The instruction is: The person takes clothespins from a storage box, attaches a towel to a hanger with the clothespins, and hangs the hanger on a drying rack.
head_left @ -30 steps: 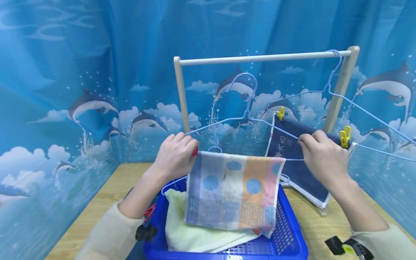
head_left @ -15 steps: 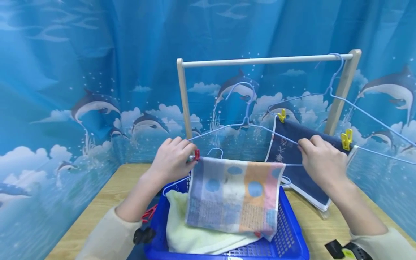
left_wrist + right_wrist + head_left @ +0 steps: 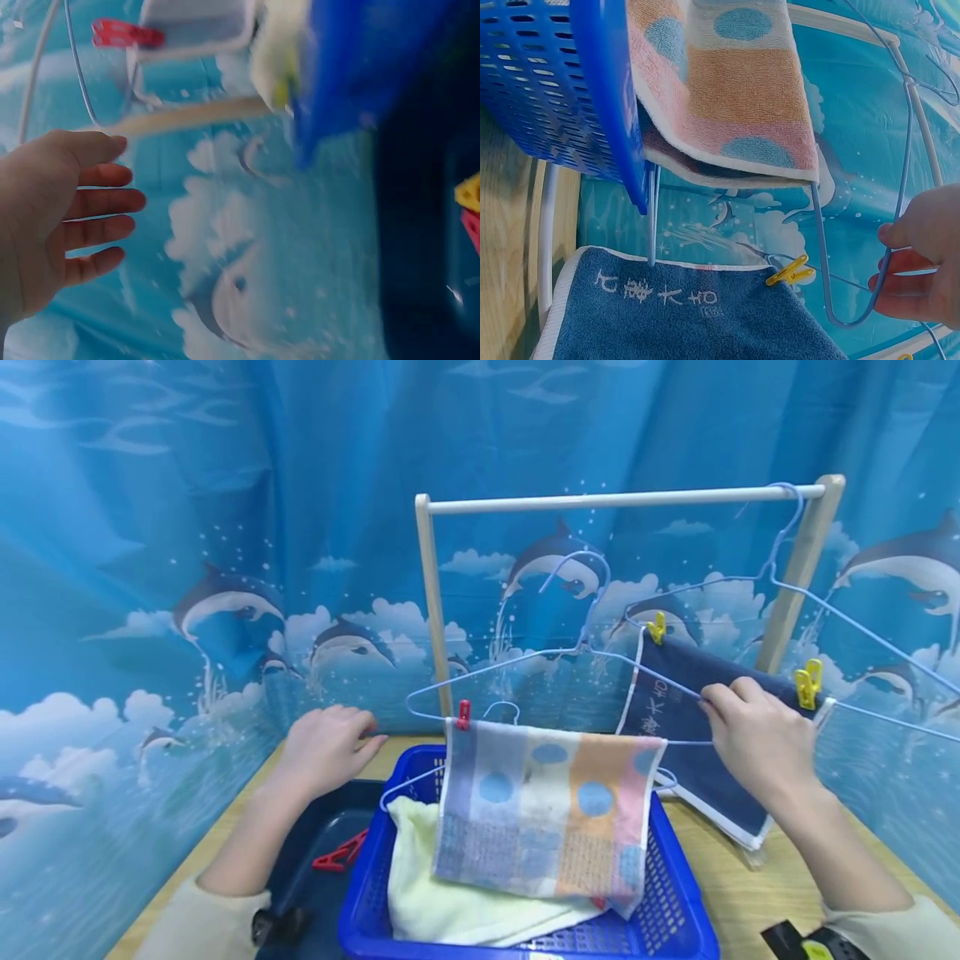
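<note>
A multicoloured striped towel with blue dots (image 3: 547, 810) hangs folded over the lower bar of a light blue wire hanger (image 3: 495, 667). One red clothespin (image 3: 464, 715) grips the towel's left top corner on the bar. My right hand (image 3: 761, 739) pinches the right end of this hanger, its thumb and fingers around the wire in the right wrist view. To the left of the hanger, my left hand (image 3: 326, 752) holds nothing. In the left wrist view the fingers of that hand (image 3: 67, 217) are extended and apart from the hanger.
A blue basket (image 3: 360, 893) below holds a pale yellow towel (image 3: 420, 877) and another hanger. Left of it, a dark tray (image 3: 300, 852) contains red clothespins (image 3: 341, 852). Behind stands a drying rack (image 3: 630, 502), with a navy towel (image 3: 712, 760) clipped by yellow clothespins (image 3: 807, 683) to a hanger.
My left hand has let go of the red clothespin at the towel's left corner and moved left and down over the tray. My right hand keeps its hold on the hanger.
</note>
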### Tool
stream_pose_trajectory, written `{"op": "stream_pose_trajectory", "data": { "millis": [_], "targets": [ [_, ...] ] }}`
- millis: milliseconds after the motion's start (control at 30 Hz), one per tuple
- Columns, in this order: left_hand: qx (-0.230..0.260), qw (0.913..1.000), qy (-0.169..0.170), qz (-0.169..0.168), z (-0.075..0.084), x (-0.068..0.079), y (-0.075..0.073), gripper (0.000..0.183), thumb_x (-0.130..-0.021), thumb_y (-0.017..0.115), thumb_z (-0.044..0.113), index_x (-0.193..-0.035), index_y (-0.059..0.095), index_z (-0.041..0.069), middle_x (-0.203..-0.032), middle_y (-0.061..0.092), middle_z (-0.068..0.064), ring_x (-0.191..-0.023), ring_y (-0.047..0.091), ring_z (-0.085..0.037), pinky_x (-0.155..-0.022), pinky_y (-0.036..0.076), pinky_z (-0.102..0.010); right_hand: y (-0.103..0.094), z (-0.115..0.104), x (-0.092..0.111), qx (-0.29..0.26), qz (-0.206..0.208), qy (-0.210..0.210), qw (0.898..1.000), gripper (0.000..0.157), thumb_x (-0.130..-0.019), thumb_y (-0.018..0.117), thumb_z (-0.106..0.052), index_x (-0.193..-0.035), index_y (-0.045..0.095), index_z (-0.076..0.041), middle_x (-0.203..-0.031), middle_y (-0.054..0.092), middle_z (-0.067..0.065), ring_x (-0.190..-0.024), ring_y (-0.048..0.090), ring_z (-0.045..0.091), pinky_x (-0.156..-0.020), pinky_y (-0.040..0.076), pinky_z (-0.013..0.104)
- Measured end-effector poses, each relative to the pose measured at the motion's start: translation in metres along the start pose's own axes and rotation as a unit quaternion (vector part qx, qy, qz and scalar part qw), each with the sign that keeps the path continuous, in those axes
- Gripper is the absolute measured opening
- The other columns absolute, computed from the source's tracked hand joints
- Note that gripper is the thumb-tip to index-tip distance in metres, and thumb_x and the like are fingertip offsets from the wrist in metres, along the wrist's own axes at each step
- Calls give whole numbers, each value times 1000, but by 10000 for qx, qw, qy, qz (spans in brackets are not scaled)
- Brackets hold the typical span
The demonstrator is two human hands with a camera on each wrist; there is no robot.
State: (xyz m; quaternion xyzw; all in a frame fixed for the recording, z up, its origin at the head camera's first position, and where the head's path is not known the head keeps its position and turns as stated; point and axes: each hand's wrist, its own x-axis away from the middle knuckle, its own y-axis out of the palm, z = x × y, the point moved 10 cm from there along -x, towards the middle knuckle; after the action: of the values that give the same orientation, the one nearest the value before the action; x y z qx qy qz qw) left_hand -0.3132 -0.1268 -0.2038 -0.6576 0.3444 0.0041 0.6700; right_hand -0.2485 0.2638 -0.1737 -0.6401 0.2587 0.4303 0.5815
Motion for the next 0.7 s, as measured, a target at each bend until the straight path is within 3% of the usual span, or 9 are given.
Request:
{"op": "stream_pose_trajectory", "data": {
  "millis": [200, 433, 700],
  "targets": [
    [231, 9962, -219, -816, -26, 16, 31, 9, -84, 62, 14, -76, 62, 13, -64, 52, 6, -55, 46, -11, -49, 40, -30, 3, 0, 2, -1, -217, 69, 9997, 10, -77, 70, -4, -86, 65, -4, -72, 56, 12, -48, 49, 25, -35, 28, 32],
    [604, 9787, -436, -1911, -44, 31, 85, 6, -82, 61, 9, -86, 65, 9, -75, 60, 1, -66, 56, -15, -60, 48, -37, 3, -1, 3, -30, -261, 28, 9997, 9, -77, 69, -4, -86, 65, -4, -71, 55, 12, -47, 47, 23, -35, 27, 30],
    [734, 9714, -469, -2208, -49, 40, 122, 5, -81, 63, 10, -76, 61, 11, -67, 54, 3, -60, 49, -13, -54, 43, -34, 4, 0, 5, -27, -333, 55, 9994, 10, -77, 70, -4, -86, 65, -4, -71, 54, 12, -46, 45, 22, -35, 28, 30]
  ]
}}
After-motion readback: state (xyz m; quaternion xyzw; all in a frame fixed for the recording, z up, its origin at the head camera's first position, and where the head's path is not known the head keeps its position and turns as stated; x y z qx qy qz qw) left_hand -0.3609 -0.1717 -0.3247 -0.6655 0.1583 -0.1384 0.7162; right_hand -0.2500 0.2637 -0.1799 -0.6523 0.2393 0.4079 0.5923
